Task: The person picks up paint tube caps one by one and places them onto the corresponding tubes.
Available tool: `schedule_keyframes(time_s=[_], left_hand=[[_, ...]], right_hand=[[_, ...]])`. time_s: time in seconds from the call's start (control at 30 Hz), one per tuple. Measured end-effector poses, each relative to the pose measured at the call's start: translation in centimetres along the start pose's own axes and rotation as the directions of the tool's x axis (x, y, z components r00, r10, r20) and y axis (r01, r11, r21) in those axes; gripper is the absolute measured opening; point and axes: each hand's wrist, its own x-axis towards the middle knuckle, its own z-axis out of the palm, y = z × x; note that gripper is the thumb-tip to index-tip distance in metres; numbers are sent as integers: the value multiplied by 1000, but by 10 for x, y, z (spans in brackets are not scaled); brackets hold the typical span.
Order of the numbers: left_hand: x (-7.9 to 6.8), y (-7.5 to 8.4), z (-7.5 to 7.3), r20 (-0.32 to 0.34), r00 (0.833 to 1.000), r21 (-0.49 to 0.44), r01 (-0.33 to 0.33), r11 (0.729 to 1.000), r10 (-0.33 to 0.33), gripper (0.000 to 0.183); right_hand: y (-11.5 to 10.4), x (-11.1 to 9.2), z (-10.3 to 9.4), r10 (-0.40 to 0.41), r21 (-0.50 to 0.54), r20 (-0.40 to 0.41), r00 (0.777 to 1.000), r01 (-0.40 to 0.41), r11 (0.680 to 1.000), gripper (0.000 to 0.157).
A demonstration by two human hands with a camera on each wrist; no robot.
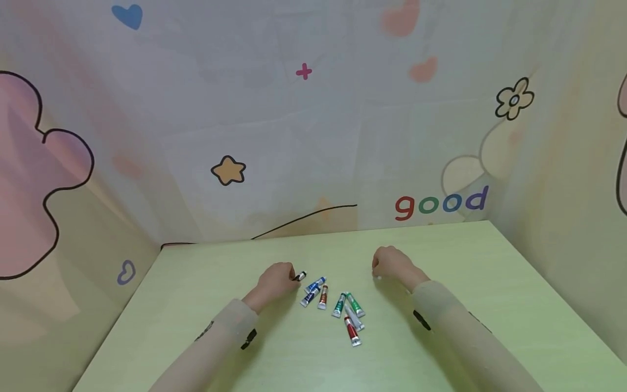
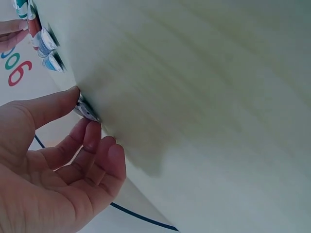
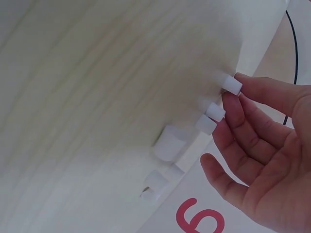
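Note:
In the head view my left hand (image 1: 278, 280) is at the left end of a group of small paint tubes, pinching a black paint tube (image 1: 301, 275). The left wrist view has this tube (image 2: 86, 110) low at the table, between thumb and fingertips. Farther right, my right hand (image 1: 392, 265) is low over the table. Its thumb and finger pinch a small white cylinder (image 3: 232, 84) in the right wrist view. Two more white cylinders (image 3: 206, 124) lie close to those fingertips, and a wider white piece (image 3: 170, 143) lies beyond them.
Between the hands lie a blue tube (image 1: 315, 284), a dark blue tube (image 1: 310, 297), an orange-brown tube (image 1: 323, 298), a dark green tube (image 1: 339, 305), a light green tube (image 1: 355, 305), a white tube (image 1: 354, 318) and a red tube (image 1: 351, 332). A printed cloth (image 1: 303, 136) hangs behind the table (image 1: 294, 359).

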Motion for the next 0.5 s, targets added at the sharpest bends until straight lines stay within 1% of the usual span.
schedule_keyframes(time_s=[0.2, 0.37, 0.5], left_hand=[[-1, 0, -1, -8, 1000, -35, -13, 999, 12, 16], [0, -3, 0, -13, 1000, -45, -29, 999, 29, 14], [3, -8, 2, -16, 999, -84, -44, 995, 43, 13]], right_hand=[[-1, 1, 0, 34, 15, 0, 999, -34, 999, 5], [1, 2, 2, 38, 14, -7, 999, -38, 999, 5], [5, 4, 2, 46, 61, -11, 999, -45, 997, 4]])
